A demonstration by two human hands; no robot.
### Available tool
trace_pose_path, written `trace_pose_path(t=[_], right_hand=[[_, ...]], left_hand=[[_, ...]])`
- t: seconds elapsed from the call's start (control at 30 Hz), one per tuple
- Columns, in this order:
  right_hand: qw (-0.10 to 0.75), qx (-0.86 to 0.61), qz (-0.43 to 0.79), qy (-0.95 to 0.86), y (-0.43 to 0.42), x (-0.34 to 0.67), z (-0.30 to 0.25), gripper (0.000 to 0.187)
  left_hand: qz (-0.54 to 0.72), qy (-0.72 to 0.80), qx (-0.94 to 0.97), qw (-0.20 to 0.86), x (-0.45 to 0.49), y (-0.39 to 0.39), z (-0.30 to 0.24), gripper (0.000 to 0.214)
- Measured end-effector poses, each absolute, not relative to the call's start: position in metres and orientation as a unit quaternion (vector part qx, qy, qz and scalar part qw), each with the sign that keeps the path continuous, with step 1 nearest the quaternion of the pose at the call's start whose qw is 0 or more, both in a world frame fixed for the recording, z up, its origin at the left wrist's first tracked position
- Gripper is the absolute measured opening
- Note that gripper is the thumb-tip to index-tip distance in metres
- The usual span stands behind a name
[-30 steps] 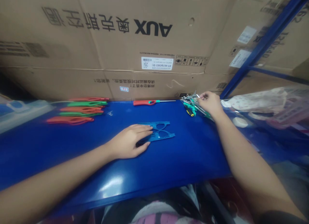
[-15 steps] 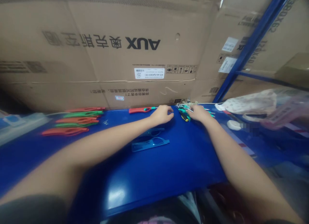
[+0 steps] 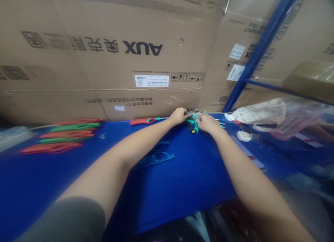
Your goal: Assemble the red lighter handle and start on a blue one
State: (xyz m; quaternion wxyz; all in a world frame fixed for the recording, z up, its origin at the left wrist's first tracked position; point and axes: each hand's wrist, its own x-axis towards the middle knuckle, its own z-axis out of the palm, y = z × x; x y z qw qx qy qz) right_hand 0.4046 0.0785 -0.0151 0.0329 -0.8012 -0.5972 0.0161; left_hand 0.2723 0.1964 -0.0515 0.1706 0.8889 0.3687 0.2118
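Both my hands meet at the far edge of the blue table [image 3: 182, 186], over a clear bag of small screwdrivers [image 3: 194, 122] with green and black handles. My left hand [image 3: 179, 116] has its fingers curled at the bag's left side. My right hand [image 3: 207, 123] rests closed on the bag's right part. What exactly each finger pinches is hidden. A blue plastic handle piece [image 3: 155, 156] lies flat on the table under my left forearm, untouched. A red lighter-like tool [image 3: 143, 121] lies just left of my left hand.
Red and green plastic handles [image 3: 65, 135] lie in a row at the far left. Large cardboard boxes [image 3: 117, 54] wall off the back. A blue rack post [image 3: 258, 50] rises at right, with plastic bags [image 3: 276, 113] and a tape roll [image 3: 244, 135] below it.
My left hand left the blue plastic piece and reached forward to the bag of screwdrivers, joining my right hand. The camera tilted and shifted left.
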Motion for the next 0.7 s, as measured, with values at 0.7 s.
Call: trace_pose_path(t=[0.7], right_hand=[[0.161, -0.783, -0.008, -0.601, 0.071, 0.400, -0.003, 0.029]], left_hand=[[0.261, 0.387, 0.838, 0.283, 0.271, 0.205, -0.042, 0.034]])
